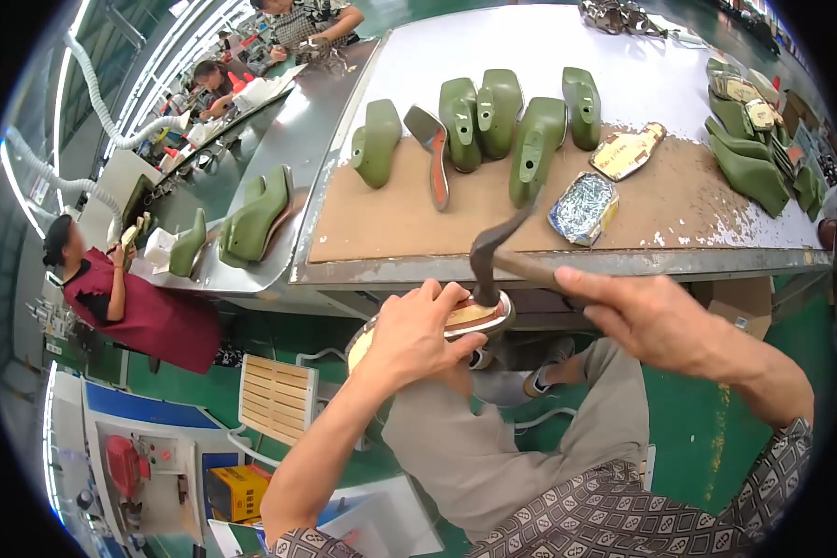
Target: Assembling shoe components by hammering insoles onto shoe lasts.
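Observation:
Above my lap, my left hand (411, 333) is closed around a shoe last with a tan and white insole (474, 319) facing up. My right hand (646, 318) grips the wooden handle of a hammer (484, 256). Its dark, curved metal head meets the insole just beyond my left fingers. On the bench ahead stand several green shoe lasts (537, 153). Beside them leans a narrow sole piece (430, 153) with an orange-red edge. A box of small metal nails (583, 206) lies near the bench's front edge, with a pale paper-covered piece (628, 152) behind it.
The bench (567, 268) has a metal front edge right beyond my hands. More lasts and insoles (749, 172) are piled at its right end. At left, lasts (256, 219) stand on a metal table. A person in a dark red garment (153, 307) sits there, near a slatted wooden seat (277, 400).

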The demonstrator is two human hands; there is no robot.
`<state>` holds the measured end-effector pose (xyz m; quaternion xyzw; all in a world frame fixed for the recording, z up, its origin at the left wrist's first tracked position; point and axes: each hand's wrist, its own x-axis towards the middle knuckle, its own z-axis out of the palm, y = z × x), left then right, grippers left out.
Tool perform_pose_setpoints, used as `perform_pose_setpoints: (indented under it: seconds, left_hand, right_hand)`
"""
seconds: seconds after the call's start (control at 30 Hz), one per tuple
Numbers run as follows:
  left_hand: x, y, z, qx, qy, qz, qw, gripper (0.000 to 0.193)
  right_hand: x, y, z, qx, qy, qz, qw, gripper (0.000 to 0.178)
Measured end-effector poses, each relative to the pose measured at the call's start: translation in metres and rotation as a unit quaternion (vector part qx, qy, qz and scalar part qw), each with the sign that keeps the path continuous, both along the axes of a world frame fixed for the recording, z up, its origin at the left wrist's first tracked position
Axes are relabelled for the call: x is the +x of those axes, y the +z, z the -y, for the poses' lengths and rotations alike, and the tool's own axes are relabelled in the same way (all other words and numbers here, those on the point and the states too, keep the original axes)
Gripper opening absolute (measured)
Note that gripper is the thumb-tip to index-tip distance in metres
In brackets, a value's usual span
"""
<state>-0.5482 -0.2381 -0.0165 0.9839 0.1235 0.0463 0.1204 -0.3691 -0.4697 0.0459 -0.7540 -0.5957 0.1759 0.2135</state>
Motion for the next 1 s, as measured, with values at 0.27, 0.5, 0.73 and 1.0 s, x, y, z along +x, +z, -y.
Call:
perform_pose_setpoints:
  seconds: [0.27, 0.5, 0.73, 1.0]
  left_hand:
    - [0.003, 0.004, 0.003, -0.008, 0.019, -0.028, 0.999, 0.053]
    - [0.002, 0.003, 0.003, -0.017, 0.02, -0.018, 0.999, 0.052]
    - [0.001, -0.003, -0.002, -0.007, 0.013, -0.001, 1.0, 0.054]
    - [0.0, -0.005, -0.003, -0.031, 0.049, -0.013, 0.998, 0.095]
  right_hand:
    - [0.004, -0.007, 0.007, 0.345, 0.024, 0.144, 0.927, 0.057]
    - [0.002, -0.021, -0.003, 0.266, 0.006, 0.0, 0.964, 0.053]
    - [-0.006, -0.045, 0.001, 0.074, 0.02, -0.05, 0.996, 0.056]
    - [-0.026, -0.052, 0.01, 0.07, -0.12, -0.266, 0.954, 0.05]
